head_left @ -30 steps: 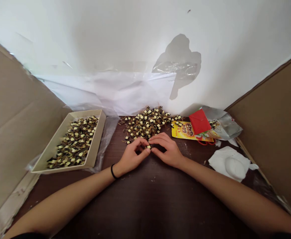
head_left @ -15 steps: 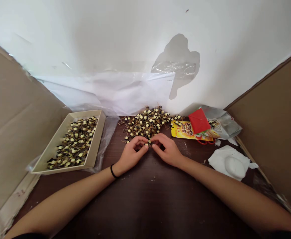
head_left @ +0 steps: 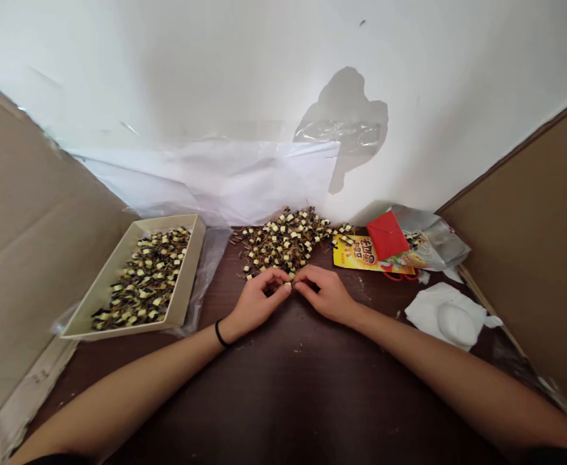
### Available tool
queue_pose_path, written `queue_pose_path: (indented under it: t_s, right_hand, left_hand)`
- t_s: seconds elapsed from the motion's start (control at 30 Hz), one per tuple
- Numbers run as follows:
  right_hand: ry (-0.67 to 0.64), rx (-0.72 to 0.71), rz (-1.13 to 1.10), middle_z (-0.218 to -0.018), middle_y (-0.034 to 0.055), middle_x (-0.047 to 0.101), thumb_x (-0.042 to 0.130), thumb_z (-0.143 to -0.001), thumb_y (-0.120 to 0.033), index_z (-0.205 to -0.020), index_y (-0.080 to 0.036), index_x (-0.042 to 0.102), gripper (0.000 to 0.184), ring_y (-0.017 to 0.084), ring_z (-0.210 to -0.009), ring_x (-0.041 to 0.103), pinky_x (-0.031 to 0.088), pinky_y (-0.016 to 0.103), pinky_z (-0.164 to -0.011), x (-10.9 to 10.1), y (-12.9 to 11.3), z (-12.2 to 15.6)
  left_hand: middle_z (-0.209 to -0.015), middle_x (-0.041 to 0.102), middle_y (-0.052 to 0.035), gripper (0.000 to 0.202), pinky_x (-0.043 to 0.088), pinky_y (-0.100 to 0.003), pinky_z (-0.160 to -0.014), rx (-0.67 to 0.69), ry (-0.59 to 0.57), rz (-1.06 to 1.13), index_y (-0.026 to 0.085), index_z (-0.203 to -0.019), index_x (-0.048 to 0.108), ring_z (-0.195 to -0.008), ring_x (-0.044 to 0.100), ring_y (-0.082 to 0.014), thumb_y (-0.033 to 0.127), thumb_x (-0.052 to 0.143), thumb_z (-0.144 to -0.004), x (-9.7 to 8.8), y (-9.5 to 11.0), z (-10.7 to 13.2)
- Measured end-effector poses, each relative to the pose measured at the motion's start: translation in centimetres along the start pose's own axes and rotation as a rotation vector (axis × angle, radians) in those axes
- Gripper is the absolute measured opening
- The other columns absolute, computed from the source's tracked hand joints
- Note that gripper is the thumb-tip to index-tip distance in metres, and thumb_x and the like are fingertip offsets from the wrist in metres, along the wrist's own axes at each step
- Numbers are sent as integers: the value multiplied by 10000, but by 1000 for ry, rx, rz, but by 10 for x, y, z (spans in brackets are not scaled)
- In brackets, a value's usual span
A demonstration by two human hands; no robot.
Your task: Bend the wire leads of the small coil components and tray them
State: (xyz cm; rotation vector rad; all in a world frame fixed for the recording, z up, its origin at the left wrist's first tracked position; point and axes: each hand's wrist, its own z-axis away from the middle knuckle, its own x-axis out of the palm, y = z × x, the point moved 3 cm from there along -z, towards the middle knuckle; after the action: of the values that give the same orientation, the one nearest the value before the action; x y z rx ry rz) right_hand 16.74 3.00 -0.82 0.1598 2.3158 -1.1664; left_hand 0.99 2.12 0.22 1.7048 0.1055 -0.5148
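Observation:
My left hand pinches a small yellow-and-black wired part between thumb and fingertips, just above the table's middle. From the other side my right hand meets it, thumb and forefinger pressed together at the part's edge. Whatever the right fingertips grip is too small to make out, perhaps a thin wire of the part. Right behind both hands lies a heap of similar parts, each with a pale yellow band, a dark body and thin brownish wires.
At left a cream tray holds many similar parts, with clear plastic sheeting beside it. On the right are a yellow packet, a red piece, a silver bag, red-handled scissors and white tissue. Cardboard walls flank the table.
The right fingers have closed in at the part, thumb and forefinger coming together. The left hand stays almost where it was, still pinching the part.

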Motion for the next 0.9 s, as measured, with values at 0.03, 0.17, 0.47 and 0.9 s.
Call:
queue_pose_path:
  t_s: [0.03,0.17,0.47,0.9]
  right_hand:
    - [-1,2,-3,-755,38,627,501,-866,-172,-774,-169,587,126,143,-716,582,465,261,-685,0,0,0]
    - [-5,20,-13,-745,36,625,499,-852,-159,-767,-168,587,122,141,-700,575,457,258,-673,0,1,0]
    - [-33,80,-41,-697,21,641,535,-815,-161,-715,-164,611,126,126,-638,569,440,243,-629,1,1,-1]
    - [24,50,37,-689,20,635,525,-830,-169,-714,-170,602,140,129,-633,572,447,243,-612,0,-2,1]
  left_hand:
    - [-742,610,-2,140,454,-247,-664,-4,2,3,158,-847,601,-674,549,-122,283,582,-787,0,0,0]
    - [-727,607,-1,138,452,-244,-655,-10,13,9,155,-836,604,-667,548,-122,280,584,-782,0,-1,-1]
    - [-707,630,-10,133,462,-237,-621,18,25,-9,155,-800,613,-649,571,-126,283,588,-775,-1,2,2]
    - [-682,640,-3,117,452,-222,-599,8,27,-79,155,-804,628,-628,574,-120,262,597,-768,0,0,3]
